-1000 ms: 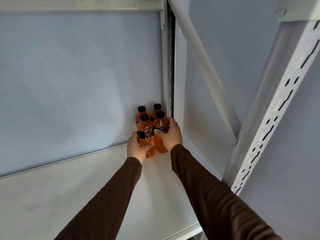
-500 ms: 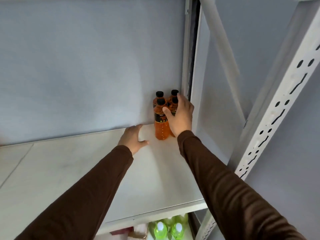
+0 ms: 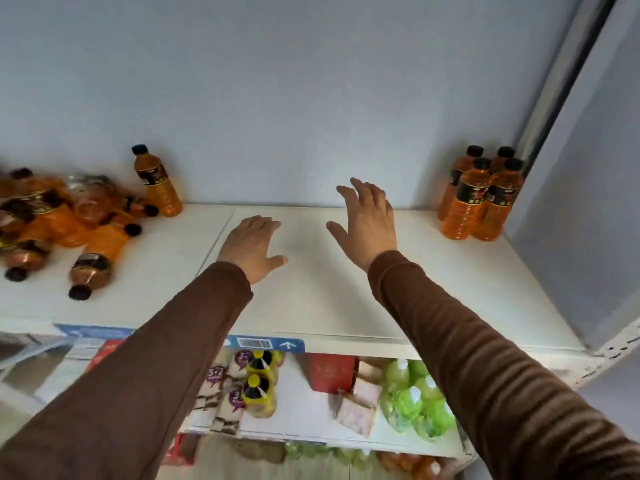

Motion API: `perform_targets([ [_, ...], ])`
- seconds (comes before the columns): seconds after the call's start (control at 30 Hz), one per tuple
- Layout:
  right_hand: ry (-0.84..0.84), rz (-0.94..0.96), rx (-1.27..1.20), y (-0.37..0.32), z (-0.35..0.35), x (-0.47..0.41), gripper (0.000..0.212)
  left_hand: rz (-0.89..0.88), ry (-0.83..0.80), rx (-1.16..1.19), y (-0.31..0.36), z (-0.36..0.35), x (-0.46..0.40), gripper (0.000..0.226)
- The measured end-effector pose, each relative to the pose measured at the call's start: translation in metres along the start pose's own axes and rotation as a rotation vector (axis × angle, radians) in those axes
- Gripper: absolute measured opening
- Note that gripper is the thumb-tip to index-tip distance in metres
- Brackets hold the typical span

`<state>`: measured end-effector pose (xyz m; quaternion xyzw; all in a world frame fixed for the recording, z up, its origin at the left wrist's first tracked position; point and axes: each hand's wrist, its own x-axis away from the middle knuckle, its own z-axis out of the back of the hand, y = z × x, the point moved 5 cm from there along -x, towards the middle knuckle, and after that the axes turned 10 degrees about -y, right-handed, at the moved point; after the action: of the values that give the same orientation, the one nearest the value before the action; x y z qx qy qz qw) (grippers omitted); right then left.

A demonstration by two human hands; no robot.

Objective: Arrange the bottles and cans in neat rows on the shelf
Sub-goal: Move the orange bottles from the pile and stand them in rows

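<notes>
While nothing is held, the left hand (image 3: pixel 251 245) and right hand (image 3: pixel 367 221) are spread over the shelf (image 3: pixel 450 289) at mid-frame. Four bottles (image 3: pixel 479 195) are stood upright at right; a pile (image 3: pixel 65 220) is heaped at left.

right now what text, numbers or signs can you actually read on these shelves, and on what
"3" then a blurred mark: purple badges on the packs on the lower shelf.
White up arrow and a barcode: blue tag on the shelf edge.
Orange bottles' black labels: too blurred.
Red box: unreadable.
</notes>
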<state>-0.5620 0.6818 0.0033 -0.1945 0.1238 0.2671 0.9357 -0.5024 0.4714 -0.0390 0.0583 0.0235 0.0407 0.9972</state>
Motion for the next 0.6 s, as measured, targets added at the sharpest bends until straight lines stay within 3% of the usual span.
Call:
perform_targets([
  [0.2, -0.161, 0.035, -0.021, -0.110, -0.058, 0.006, 0.071, 0.086, -0.002, -0.008, -0.114, 0.020, 0.080, 0.077],
  [0.6, -0.264, 0.231, -0.113, -0.266, -0.132, -0.038, 0.072, 0.245, 0.094, 0.001, -0.263, 0.057, 0.140, 0.076],
])
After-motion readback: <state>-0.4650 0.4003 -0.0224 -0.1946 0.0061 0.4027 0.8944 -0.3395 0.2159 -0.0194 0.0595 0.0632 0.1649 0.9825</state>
